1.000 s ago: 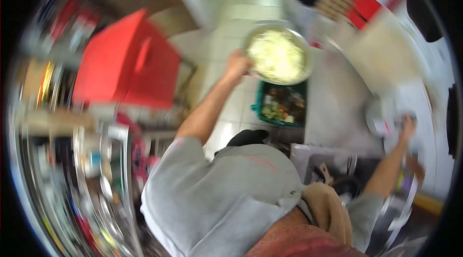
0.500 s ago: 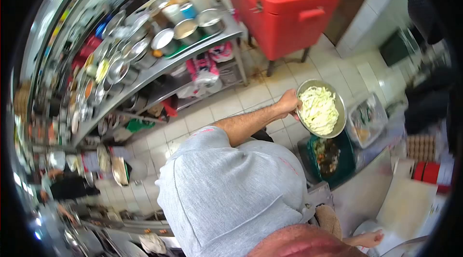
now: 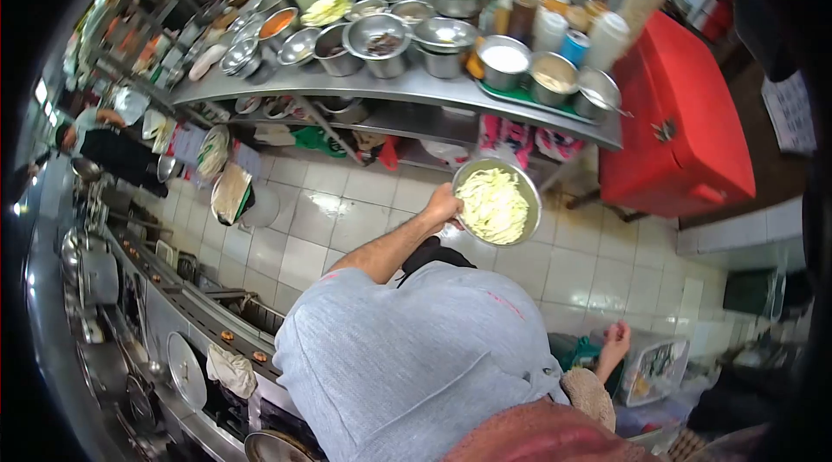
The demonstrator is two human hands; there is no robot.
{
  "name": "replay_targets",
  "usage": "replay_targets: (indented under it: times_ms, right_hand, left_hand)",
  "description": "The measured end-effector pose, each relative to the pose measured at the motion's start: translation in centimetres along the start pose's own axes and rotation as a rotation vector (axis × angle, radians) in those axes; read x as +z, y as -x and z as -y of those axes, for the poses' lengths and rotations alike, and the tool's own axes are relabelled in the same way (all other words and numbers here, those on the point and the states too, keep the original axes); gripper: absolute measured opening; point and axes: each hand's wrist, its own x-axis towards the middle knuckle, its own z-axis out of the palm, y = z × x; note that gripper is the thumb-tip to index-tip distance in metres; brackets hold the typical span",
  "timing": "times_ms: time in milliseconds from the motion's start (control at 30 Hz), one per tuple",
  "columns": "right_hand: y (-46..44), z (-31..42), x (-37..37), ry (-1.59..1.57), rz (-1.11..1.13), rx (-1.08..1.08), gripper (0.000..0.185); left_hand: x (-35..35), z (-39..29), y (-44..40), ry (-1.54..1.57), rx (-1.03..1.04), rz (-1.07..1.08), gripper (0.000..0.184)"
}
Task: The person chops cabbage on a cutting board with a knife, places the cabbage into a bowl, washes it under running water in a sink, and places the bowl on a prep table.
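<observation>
My left hand (image 3: pixel 445 204) grips the rim of a round metal bowl (image 3: pixel 536 221) in front of my body, above the tiled floor. Pale green-white strips that look like sliced cabbage (image 3: pixel 494 206) fill the bowl. Off to the right side, my right hand (image 3: pixel 617 339) hangs with its fingers loosely curled and apart, and nothing shows in it. It is nearest to a clear plastic bin (image 3: pixel 660 368) and a green bin (image 3: pixel 582 351), which my body partly hides.
Ahead runs a steel counter (image 3: pixel 399 91) crowded with metal bowls, pots and squeeze bottles. A red cooler box (image 3: pixel 685 115) stands at its right end. Stove equipment and a lid (image 3: pixel 186 371) line the left side. A co-worker (image 3: pixel 113 146) is at the far left.
My view and body have turned left toward the counter, and the bowl has swung away from the green bin with my left hand still on it. My right hand has come higher in view.
</observation>
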Motion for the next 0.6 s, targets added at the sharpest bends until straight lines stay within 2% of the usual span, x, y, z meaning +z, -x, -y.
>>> replay_targets:
  times_ms: [67,100,167,200,267,367,433,467,600]
  right_hand:
    - [-0.5,0.3,7.0,-0.124,0.158,0.148,0.028]
    - [-0.5,0.4,10.0,-0.121,0.176,0.147,0.028]
    - [0.4,1.4,16.5,-0.118,0.283,0.391,0.027]
    - [1.5,2.0,18.7,-0.105,0.3,0.4,0.027]
    - [1.7,4.0,24.1,-0.05,0.5,0.515,0.029]
    - [1.5,7.0,29.4,0.072,0.72,0.55,0.028]
    - [0.2,8.6,32.4,0.107,0.786,0.508,0.027]
    - [-0.5,9.2,33.3,0.135,0.83,0.479,0.025]
    - [-5.0,11.8,38.3,0.133,0.824,0.405,0.025]
  left_hand:
    - [-6.5,-0.9,-0.5,-0.011,-0.009,-0.084,0.036]
    - [-9.1,-0.9,-0.3,0.049,-0.005,-0.149,0.037]
    - [-15.1,-1.8,-0.6,0.105,0.0,-0.226,0.038]
    - [-17.9,-1.5,-0.2,0.122,-0.007,-0.319,0.038]
    - [-23.0,-2.4,0.8,0.154,0.005,-0.443,0.038]
    - [-29.0,-3.2,4.5,0.283,0.06,-0.535,0.034]
    - [-32.0,-3.3,6.4,0.37,0.122,-0.721,0.031]
    - [-33.1,-3.3,7.6,0.384,0.124,-0.741,0.031]
    - [-33.4,-7.5,10.7,0.497,0.266,-0.806,0.032]
